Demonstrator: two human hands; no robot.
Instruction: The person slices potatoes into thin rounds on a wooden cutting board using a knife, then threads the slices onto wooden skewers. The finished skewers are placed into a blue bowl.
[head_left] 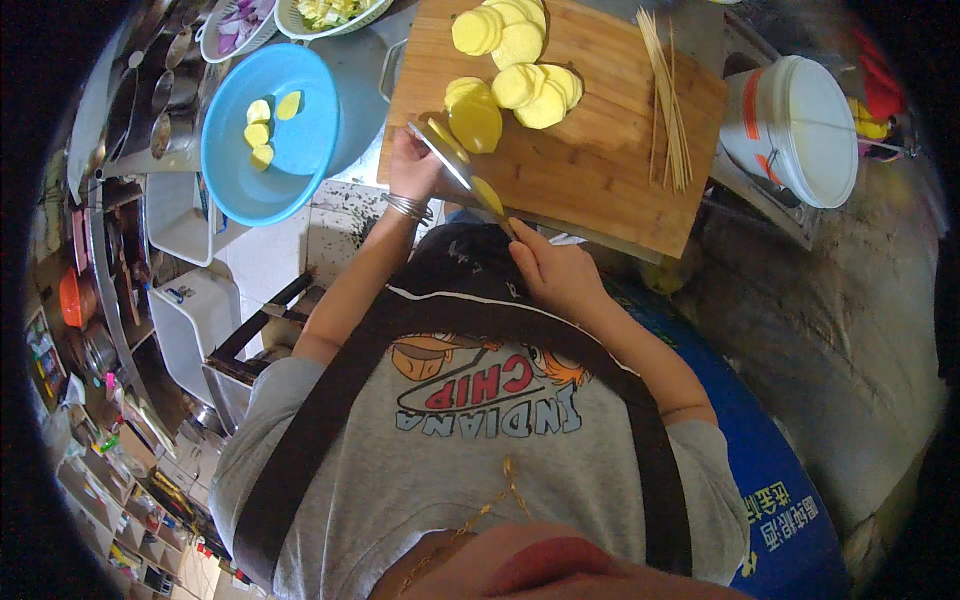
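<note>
My right hand (565,270) is closed round the handle of a kitchen knife (458,168) at the near edge of the wooden cutting board (590,180). The broad blade slants up and to the left, with yellow slices against it. My left hand (412,165) is by the far end of the blade, which covers its fingers. Just beyond the blade lie thin yellow potato slices (474,122). More potato slices (540,93) sit in overlapping groups farther back. A bundle of thin wooden skewers (668,115) lies on the board's right side.
Left of the board stands a light blue basin (215,150) holding several yellow pieces. Behind it are a white basket of purple onion (238,25) and a basket of chopped yellow-green vegetable (330,10). A white bucket (800,135) stands at the right. White bins (200,320) are lower left.
</note>
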